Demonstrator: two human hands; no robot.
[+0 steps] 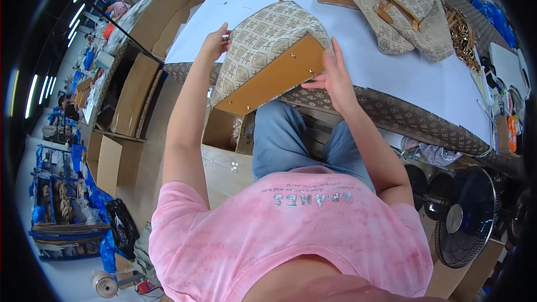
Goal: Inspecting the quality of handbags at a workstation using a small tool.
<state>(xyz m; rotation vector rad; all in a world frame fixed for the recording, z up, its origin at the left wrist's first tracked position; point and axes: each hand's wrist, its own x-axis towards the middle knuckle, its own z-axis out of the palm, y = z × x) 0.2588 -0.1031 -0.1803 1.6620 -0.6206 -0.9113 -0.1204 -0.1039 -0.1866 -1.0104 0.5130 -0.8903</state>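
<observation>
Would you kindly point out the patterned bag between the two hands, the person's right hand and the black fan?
Patterned bag (263,50): head view, on its patterned fabric side.
Right hand (337,79): head view, on the middle of the hand.
Black fan (454,218): head view, on its central hub.

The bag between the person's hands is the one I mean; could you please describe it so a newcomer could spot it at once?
Find the white-topped table, then its near edge. Between the left hand and the right hand is a tilted beige patterned bag. Unlike the beige patterned pile farther right, it shows a studded tan base and no long strap.
</observation>
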